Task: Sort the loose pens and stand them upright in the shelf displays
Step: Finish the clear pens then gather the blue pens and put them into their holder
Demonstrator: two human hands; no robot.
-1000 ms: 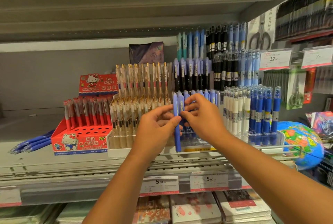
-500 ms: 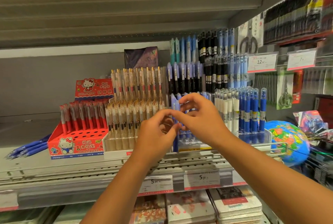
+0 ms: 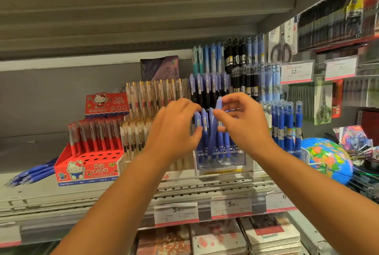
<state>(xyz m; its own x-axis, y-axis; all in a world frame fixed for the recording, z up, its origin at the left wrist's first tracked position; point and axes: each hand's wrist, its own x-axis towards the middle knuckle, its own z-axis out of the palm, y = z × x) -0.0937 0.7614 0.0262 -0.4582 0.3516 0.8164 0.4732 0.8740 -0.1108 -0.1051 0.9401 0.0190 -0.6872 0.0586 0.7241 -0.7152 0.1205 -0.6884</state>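
Note:
A clear display stand (image 3: pixel 220 163) in the middle of the shelf holds upright periwinkle pens. My right hand (image 3: pixel 245 124) pinches one periwinkle pen (image 3: pixel 214 129) near its top; the pen leans, and its tip is down among the stand's holes. My left hand (image 3: pixel 174 129) is just left of it, with thumb and fingers closed around the tops of the standing periwinkle pens (image 3: pixel 198 121) in the stand's left row. Several loose blue pens (image 3: pixel 30 174) lie flat on the shelf at the far left.
A red cartoon-cat pen box (image 3: pixel 86 169) and a display of gold-clip pens (image 3: pixel 137 131) stand to the left. Dark blue pens (image 3: pixel 287 125) and a globe (image 3: pixel 328 160) are to the right, taller pen racks behind. Price tags (image 3: pixel 230 205) line the shelf edge, with notebooks below.
Both hands held one pen low at the stand's front. Now my right hand alone has it, raised and leaning, while my left hand has shifted to the standing pens.

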